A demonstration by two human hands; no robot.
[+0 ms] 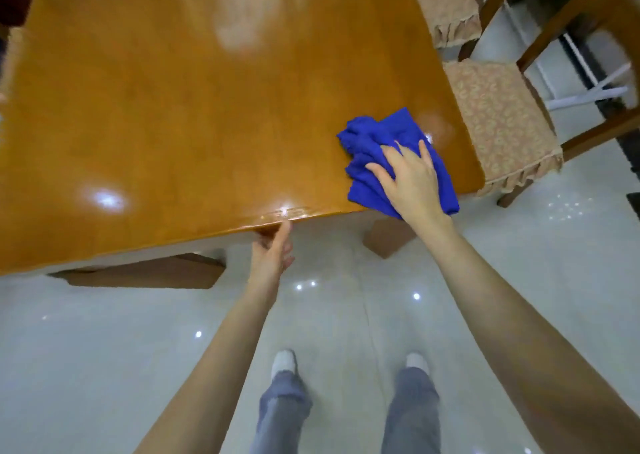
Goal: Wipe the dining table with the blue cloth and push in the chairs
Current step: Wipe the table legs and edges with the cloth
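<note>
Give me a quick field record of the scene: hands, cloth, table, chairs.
right hand: fingers spread, pressing flat on the blue cloth
blue cloth: bunched, on the dining table by its near right corner
left hand: touching the table's near edge; grip unclear
dining table: glossy wood, light reflections on top
near chair: at the table's right side, seat not tucked under
far chair: same side, seat also showing beyond the edge
task left: chairs not yet pushed in

A home dining room; glossy wooden dining table [173,107], fabric-covered chairs [498,121], polished tile floor [104,349]
</note>
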